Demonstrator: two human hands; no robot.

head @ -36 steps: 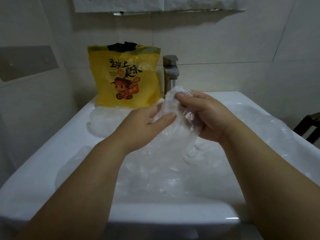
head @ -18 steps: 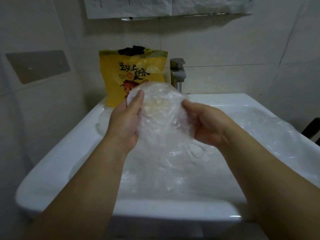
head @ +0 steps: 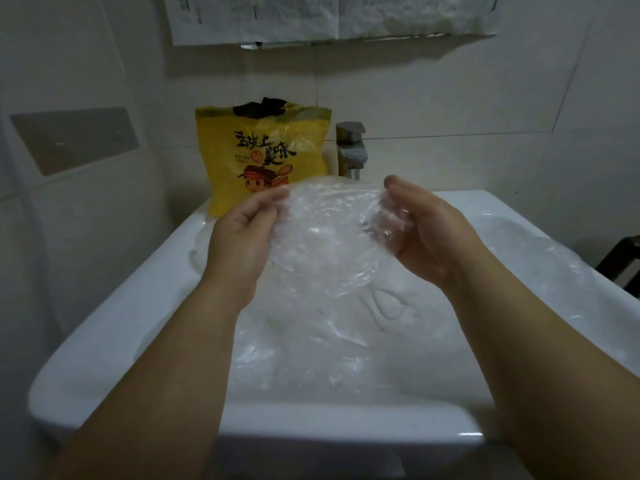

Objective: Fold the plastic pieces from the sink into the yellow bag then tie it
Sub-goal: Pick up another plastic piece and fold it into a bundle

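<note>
Left hand [head: 242, 233] and right hand [head: 429, 230] each pinch an edge of the plastic piece [head: 329, 244] — spread open above the sink [head: 104, 327]. Bring edges together squarely (film looks limp, may slip), then into yellow bag [head: 256, 161] behind.

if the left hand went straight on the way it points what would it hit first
The left hand would probably meet the yellow bag behind the plastic piece it holds; depth unclear.
</note>
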